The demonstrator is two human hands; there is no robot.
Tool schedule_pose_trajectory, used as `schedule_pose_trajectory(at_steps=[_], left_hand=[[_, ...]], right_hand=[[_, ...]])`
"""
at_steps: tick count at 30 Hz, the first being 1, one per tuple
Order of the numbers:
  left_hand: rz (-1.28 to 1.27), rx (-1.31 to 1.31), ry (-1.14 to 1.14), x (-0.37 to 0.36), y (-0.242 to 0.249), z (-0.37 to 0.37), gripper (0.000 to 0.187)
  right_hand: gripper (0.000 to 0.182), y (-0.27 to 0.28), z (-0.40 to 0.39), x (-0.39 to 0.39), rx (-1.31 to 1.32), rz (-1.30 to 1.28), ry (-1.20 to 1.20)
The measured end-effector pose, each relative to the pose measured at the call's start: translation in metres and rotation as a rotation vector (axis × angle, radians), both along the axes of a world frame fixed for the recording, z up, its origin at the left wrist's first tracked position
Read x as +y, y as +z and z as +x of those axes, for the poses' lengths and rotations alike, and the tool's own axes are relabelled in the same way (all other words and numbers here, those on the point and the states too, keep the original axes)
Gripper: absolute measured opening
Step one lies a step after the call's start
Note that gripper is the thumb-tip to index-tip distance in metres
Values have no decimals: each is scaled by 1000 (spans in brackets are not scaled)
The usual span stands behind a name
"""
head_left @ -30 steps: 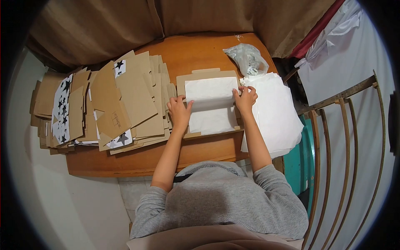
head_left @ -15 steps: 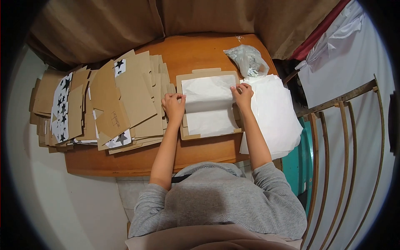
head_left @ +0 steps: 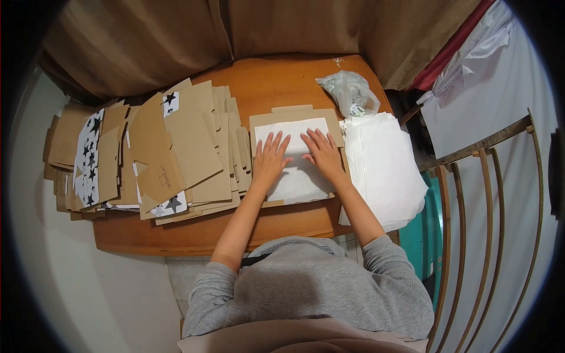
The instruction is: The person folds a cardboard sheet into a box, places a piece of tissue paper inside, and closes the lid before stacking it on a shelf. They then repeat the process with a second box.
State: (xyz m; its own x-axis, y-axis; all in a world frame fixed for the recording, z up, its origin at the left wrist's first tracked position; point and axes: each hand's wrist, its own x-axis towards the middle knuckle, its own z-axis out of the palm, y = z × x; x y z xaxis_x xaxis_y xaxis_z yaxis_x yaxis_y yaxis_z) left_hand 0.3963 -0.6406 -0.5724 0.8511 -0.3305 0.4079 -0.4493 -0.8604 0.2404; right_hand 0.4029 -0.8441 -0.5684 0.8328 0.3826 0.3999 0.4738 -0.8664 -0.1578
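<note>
A cardboard piece with raised flaps point(head_left: 282, 115) lies in front of me on the table, and a white sheet point(head_left: 297, 179) covers its inside. My left hand point(head_left: 271, 160) rests on the left part of the sheet, fingers spread and pointing away from me. On the right part of the same sheet lies my right hand point(head_left: 322, 154), its fingers also spread. Neither hand grips anything. Parts of the sheet are hidden under the palms.
Stacked flattened cardboard point(head_left: 194, 135) fills the left of the wooden table point(head_left: 259, 76), some with star-patterned paper point(head_left: 89, 159). To the right lie a pile of white sheets point(head_left: 385, 170) and a clear plastic bag point(head_left: 352, 94). A wooden rack point(head_left: 485, 206) stands far right.
Both hands have let go of the sheet's side edges and moved inward, now flat on it with fingers spread. The sheet lies flatter than before.
</note>
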Motion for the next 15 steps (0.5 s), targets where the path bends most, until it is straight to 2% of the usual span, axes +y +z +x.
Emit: schedule_pose_trajectory(at_steps=[2, 5, 12, 15], left_hand=[[127, 34, 12, -3, -7, 1, 68], [152, 23, 10, -4, -8, 3, 65], [126, -23, 34, -9, -8, 2, 57], [79, -31, 135, -10, -2, -3, 51]], right_hand=[[64, -6, -2, 1, -12, -40, -34], [63, -7, -5, 7, -63, -73, -98], [54, -11, -5, 11, -128, -87, -204], [50, -9, -6, 11, -133, -30, -224]])
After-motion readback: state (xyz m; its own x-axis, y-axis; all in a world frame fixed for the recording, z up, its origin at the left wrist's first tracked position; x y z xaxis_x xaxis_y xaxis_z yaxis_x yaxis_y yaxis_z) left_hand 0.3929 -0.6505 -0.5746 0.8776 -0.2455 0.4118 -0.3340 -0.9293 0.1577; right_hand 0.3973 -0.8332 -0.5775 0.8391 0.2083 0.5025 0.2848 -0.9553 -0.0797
